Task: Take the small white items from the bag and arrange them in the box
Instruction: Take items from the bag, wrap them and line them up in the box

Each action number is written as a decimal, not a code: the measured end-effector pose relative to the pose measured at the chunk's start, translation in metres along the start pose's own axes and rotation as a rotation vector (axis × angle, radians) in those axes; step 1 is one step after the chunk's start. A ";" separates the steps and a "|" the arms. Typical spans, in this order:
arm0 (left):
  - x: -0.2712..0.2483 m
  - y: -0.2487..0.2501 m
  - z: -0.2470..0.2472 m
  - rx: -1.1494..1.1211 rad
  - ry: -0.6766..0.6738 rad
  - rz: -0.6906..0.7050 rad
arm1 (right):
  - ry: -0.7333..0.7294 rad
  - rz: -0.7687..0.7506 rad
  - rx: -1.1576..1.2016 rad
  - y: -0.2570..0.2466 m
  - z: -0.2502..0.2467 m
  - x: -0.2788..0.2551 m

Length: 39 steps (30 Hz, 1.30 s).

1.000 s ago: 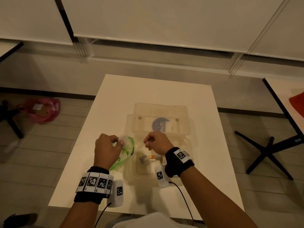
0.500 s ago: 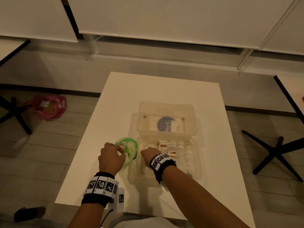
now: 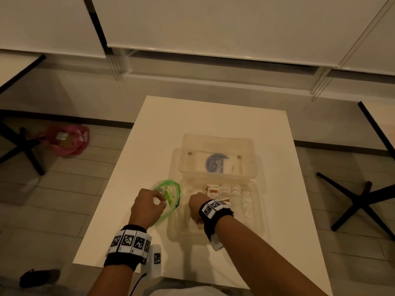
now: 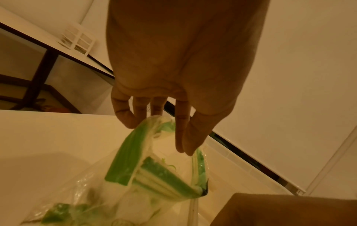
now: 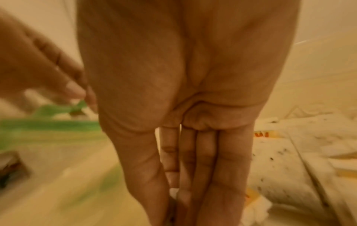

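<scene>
A clear plastic bag [image 3: 171, 192] with a green rim lies on the white table [image 3: 192, 116], left of the clear plastic box [image 3: 259, 210]. My left hand [image 3: 161, 199] pinches the bag's [image 4: 154, 175] rim between thumb and forefinger [image 4: 183, 150] and holds its mouth open. Small white items [image 3: 241, 201] stand in rows in the right part of the box. My right hand [image 3: 196, 218] reaches down into the box's near left part. In the blurred right wrist view its thumb and fingers [image 5: 173, 198] pinch a small white item [image 5: 173, 191] low in the box, beside the packed items [image 5: 280, 160].
The box's open lid [image 3: 218, 138] lies just behind it, with a blue round label showing. On the floor, a pink bag [image 3: 68, 141] lies at the left and a black cross-shaped table base [image 3: 359, 201] stands at the right. Other tables stand at both sides.
My right hand has dropped from above the box into its near left part. The left hand keeps its hold on the bag's rim. The head view has shifted slightly.
</scene>
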<state>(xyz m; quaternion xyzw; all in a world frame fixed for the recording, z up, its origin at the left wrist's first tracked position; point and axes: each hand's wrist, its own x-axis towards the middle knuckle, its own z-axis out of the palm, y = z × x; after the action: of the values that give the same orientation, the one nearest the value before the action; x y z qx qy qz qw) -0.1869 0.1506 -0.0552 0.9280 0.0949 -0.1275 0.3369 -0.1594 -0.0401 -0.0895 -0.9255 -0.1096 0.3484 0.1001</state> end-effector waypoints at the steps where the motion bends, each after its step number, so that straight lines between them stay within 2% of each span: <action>1: -0.001 0.000 -0.002 -0.025 0.006 0.001 | -0.007 -0.009 0.059 0.002 -0.005 -0.002; 3: -0.005 0.005 -0.007 -0.041 0.055 -0.006 | 0.002 -0.035 0.280 0.007 -0.018 -0.014; 5: -0.009 0.013 -0.010 -0.029 0.180 0.034 | 0.102 -0.079 0.511 0.013 -0.030 -0.030; 7: -0.012 0.026 -0.015 -0.054 0.337 0.162 | 0.236 -0.130 0.686 0.022 -0.038 -0.047; 9: -0.013 0.042 -0.020 -0.150 0.379 0.279 | 0.333 -0.191 0.893 0.029 -0.045 -0.065; 10: -0.014 0.051 -0.022 -0.232 0.331 0.293 | 0.368 -0.230 0.984 0.032 -0.048 -0.074; 14: -0.020 0.083 -0.026 -0.528 -0.045 0.194 | 0.458 -0.367 1.214 0.033 -0.059 -0.101; 16: -0.024 0.094 -0.025 -0.579 -0.130 0.197 | 0.508 -0.399 1.263 0.032 -0.060 -0.107; 18: -0.028 0.103 -0.025 -0.609 -0.140 0.239 | 0.538 -0.411 1.287 0.031 -0.060 -0.110; 24: -0.035 0.113 -0.027 -0.665 -0.083 0.369 | 0.581 -0.381 1.406 0.029 -0.059 -0.118; 31: -0.032 0.116 -0.026 -0.577 0.015 0.380 | 0.606 -0.347 1.589 0.025 -0.063 -0.119; 39: -0.036 0.121 -0.030 -0.598 0.068 0.420 | 0.678 -0.374 1.461 0.016 -0.068 -0.120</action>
<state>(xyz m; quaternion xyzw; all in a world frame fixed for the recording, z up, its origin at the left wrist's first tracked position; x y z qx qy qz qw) -0.1842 0.0754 0.0508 0.7915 -0.0534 0.0085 0.6088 -0.1999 -0.0956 0.0317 -0.6487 0.0282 0.0115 0.7605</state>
